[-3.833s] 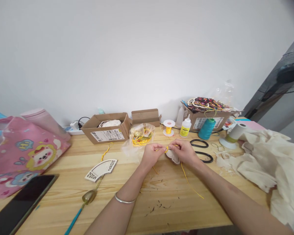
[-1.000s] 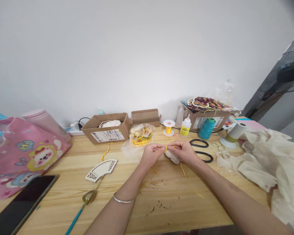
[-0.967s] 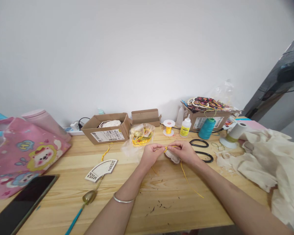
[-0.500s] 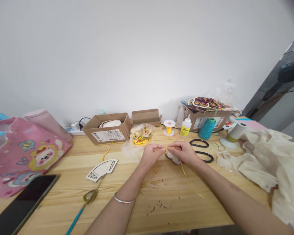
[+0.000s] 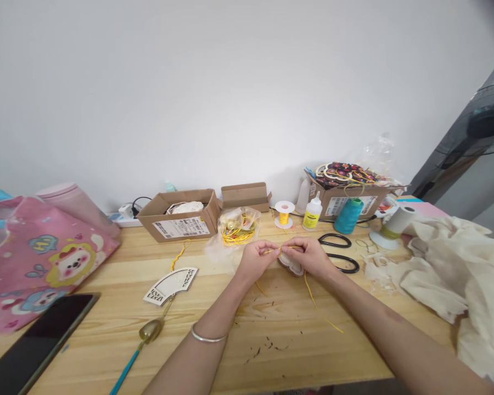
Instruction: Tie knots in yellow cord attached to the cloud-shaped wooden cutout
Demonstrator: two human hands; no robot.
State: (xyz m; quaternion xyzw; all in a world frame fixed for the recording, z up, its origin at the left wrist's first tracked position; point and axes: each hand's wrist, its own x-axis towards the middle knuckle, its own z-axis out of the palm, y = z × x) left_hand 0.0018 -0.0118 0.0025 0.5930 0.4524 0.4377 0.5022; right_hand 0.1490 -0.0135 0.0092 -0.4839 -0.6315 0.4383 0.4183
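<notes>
Yellow cord (image 5: 313,296) runs between my two hands and hangs down below them onto the table. My left hand (image 5: 257,260) pinches it between thumb and forefinger. Close beside it, my right hand (image 5: 308,257) is also closed on the cord. A flat pale piece with a dark scalloped edge (image 5: 290,264) hangs just under the fingertips; its upper part is hidden by the right hand. To the left lies a fan-shaped wooden piece (image 5: 173,285) with cut-out ends, a yellow cord at its top and a gold bell shape with a teal tassel (image 5: 150,331) below.
Black-handled scissors (image 5: 341,263) lie right of my hands, with cream cloth (image 5: 440,263) beyond. Behind stand a cord spool (image 5: 284,214), glue bottle (image 5: 312,214), teal thread cone (image 5: 348,216) and cardboard boxes (image 5: 181,227). A phone (image 5: 41,343) and pink bag (image 5: 45,263) are left.
The yellow loop at the fingertips has drawn down to a small knot, the cord now nearly straight between my hands. Both hands stay almost in place.
</notes>
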